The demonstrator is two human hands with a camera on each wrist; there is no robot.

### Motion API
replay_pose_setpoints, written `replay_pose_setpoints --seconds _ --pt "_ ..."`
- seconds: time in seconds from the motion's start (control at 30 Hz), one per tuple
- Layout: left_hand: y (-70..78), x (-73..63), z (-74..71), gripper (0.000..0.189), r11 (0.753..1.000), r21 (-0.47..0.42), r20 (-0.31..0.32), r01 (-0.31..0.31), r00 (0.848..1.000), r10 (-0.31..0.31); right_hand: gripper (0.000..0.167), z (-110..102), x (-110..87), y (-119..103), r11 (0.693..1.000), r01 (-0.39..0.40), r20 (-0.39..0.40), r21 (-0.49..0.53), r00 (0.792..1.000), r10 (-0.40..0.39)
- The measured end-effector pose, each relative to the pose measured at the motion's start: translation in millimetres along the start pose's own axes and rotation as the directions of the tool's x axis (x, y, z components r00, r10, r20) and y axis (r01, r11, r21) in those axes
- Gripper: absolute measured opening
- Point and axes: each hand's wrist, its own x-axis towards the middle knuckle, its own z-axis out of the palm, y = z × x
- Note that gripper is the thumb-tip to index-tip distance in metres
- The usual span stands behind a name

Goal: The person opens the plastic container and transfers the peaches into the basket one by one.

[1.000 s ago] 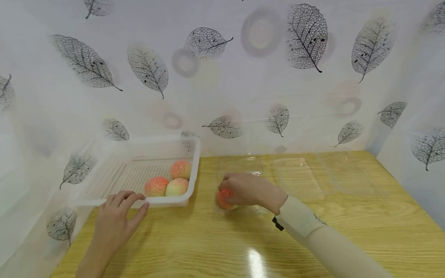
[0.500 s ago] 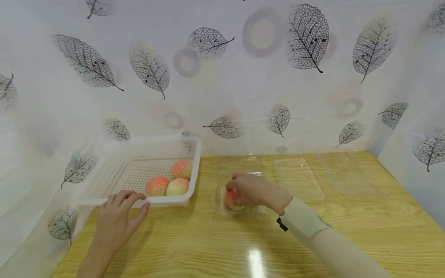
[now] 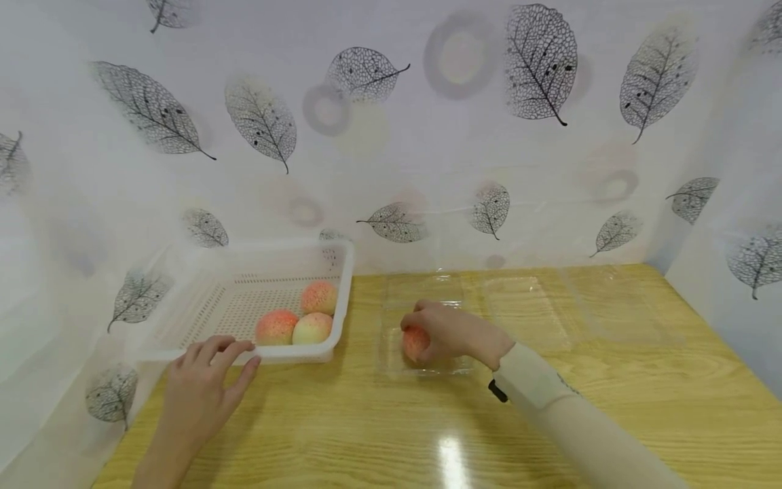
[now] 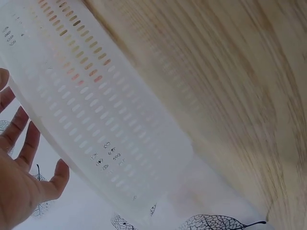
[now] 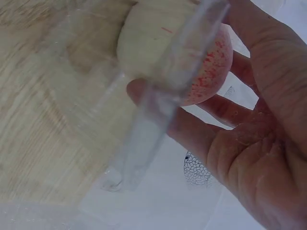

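My right hand (image 3: 455, 333) grips a pink peach (image 3: 415, 343) inside a clear plastic clamshell box (image 3: 391, 363) on the wooden table. In the right wrist view, fingers and thumb lie around the pale, red-speckled peach (image 5: 148, 43), and the box's clear wall (image 5: 151, 129) crosses in front of them. To the left, my left hand (image 3: 204, 387) rests at the front rim of a white perforated plastic basket (image 3: 293, 352), its fingers loosely bent over the edge. Three more peaches (image 3: 276, 327) sit together in the basket's right front corner.
Two more clear plastic boxes (image 3: 525, 312) lie to the right along the table's back, the farther one (image 3: 617, 305) hard to make out. A leaf-patterned curtain (image 3: 427, 156) closes off the back and sides. Bare wood (image 3: 342, 428) spreads across the front.
My right hand has moved slightly right with the peach, further into the clear box. The left hand has stayed at the basket rim.
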Motion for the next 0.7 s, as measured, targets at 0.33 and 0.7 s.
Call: replay_pose_setpoints --seconds 0.33,0.7 --pt "0.3 -2.5 -0.7 0.025 0.999 0.006 0.031 0.053 0.998 -0.053 0.050 7.7 2.4 5.2 1.000 -0.026 -0.010 -0.017 1.000 0.026" --pt "2.2 -2.1 -1.2 0.026 0.996 0.005 0.048 0.091 0.995 -0.091 0.053 9.1 2.6 6.3 0.999 0.013 -0.033 -0.046 0.999 -0.014"
